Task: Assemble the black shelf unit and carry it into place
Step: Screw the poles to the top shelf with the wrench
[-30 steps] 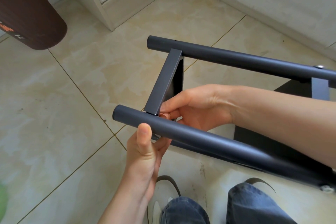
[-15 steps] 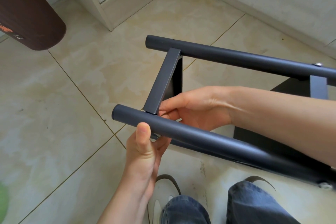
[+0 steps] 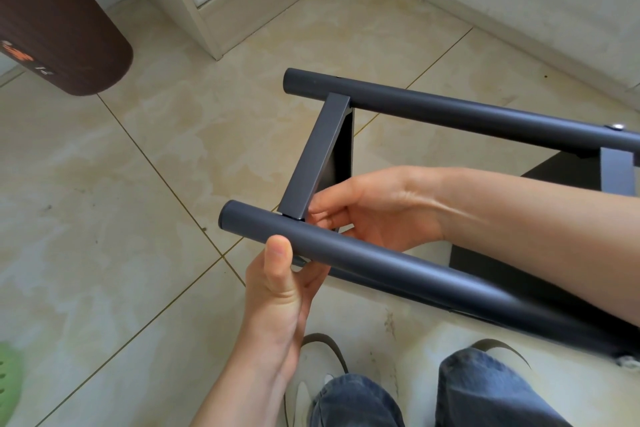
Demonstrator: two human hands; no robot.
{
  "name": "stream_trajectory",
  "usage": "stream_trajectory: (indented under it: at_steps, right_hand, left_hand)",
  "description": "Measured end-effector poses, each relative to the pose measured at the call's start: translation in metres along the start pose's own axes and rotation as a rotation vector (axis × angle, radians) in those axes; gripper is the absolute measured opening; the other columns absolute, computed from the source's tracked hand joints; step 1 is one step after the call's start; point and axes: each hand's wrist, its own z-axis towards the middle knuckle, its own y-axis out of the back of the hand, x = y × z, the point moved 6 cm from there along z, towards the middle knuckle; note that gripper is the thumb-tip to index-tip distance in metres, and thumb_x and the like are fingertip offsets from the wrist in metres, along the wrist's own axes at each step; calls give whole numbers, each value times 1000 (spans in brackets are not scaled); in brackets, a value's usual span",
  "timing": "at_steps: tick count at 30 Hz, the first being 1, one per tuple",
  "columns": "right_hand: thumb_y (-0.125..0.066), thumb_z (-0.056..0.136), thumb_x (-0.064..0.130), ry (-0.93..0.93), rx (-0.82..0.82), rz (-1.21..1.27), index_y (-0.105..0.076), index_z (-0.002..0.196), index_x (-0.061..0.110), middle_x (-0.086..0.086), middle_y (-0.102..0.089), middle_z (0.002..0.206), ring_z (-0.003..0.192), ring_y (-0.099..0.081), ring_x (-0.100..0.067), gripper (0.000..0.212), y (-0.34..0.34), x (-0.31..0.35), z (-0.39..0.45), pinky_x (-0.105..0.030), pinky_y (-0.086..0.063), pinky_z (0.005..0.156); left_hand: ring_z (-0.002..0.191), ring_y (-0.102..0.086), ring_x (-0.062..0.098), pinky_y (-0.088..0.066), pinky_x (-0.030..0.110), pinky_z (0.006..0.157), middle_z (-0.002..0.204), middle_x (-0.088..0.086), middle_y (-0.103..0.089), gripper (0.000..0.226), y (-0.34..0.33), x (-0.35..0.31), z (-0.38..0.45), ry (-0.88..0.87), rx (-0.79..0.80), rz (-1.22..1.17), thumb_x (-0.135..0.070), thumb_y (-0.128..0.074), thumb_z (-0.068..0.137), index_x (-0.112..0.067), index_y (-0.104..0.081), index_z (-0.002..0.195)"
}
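Head view: the black shelf frame (image 3: 450, 274) hangs mid-frame over the tiled floor (image 3: 104, 218). The left hand (image 3: 280, 291) grips the near tube, thumb on top; the right hand (image 3: 367, 204) pinches the crossbar (image 3: 317, 156) at its joint. It looks like stiff, smooth, fairly light metal, best held by the tubes.

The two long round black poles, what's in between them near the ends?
In the head view, a flat black crossbar spans from the near round black pole to the far round black pole; the right hand reaches in beside it.
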Motion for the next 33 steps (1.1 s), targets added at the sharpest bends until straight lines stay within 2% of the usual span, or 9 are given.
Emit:
stream_trajectory:
  at_steps: [5,8,11,17,20,24,27,31,33]
  right_hand:
    - [-59,95,29,-2,53,-13,-65,95,13,0,-69,80,73,-71,-17,17,1,2,-5,-31,-59,70]
    - [-66,84,22,16,77,-20,-68,85,14,0,-70,81,73,-70,-17,8,1,5,-7,-32,-59,72]
    - [-70,75,23,20,79,-36,-69,82,13,-2,-71,87,78,-71,-20,12,-1,6,-8,-36,-59,78]
    - [-67,89,21,55,24,-114,-70,72,14,-2,-65,85,78,-62,-16,18,0,8,-10,-34,-50,87]
    - [-66,90,21,107,-1,-195,-72,68,16,-3,-65,79,76,-59,-16,24,-2,13,-12,-33,-47,85]
    - [-65,92,19,201,-55,-338,-73,66,17,-3,-66,73,82,-54,-21,27,-2,21,-16,-34,-42,81]
    - [-65,92,17,303,-126,-480,-73,73,12,-2,-67,75,79,-56,-16,21,-2,32,-20,-30,-44,74]
    - [-61,95,16,376,-209,-573,-71,73,4,-4,-63,72,69,-54,-11,27,-2,36,-19,-29,-45,70]
    - [-60,95,17,410,-240,-637,-70,77,-3,-3,-62,70,66,-54,-8,29,-1,38,-19,-27,-46,68]
  left_hand:
    - [121,-62,41,-41,57,111,127,22,-66,134,-1,0,0,5,1,-5,-87,-78,33,0,-57,132]
    - [120,-62,42,-41,57,110,128,23,-66,134,1,2,1,21,-12,-17,-86,-79,30,-3,-58,131]
    - [119,-64,41,-42,57,110,126,22,-67,129,4,5,2,26,-23,-13,-87,-79,28,-6,-60,127]
    - [115,-67,39,-43,56,109,122,24,-68,119,4,8,1,23,-31,-17,-86,-80,28,-8,-64,117]
    - [112,-69,35,-45,55,108,117,19,-72,104,5,8,1,13,-21,1,-87,-79,28,-17,-74,105]
    - [113,-69,32,-45,54,108,116,14,-73,102,5,8,1,7,-19,14,-88,-78,28,-21,-74,105]
    - [115,-68,28,-47,50,106,118,8,-74,88,4,6,1,-3,9,21,-89,-77,29,-33,-79,98]
    - [115,-68,28,-47,52,107,117,7,-74,97,6,9,2,13,-23,3,-89,-78,24,-30,-76,102]
    - [115,-68,27,-48,51,107,117,6,-74,91,5,9,1,7,-20,-5,-89,-77,24,-33,-78,97]
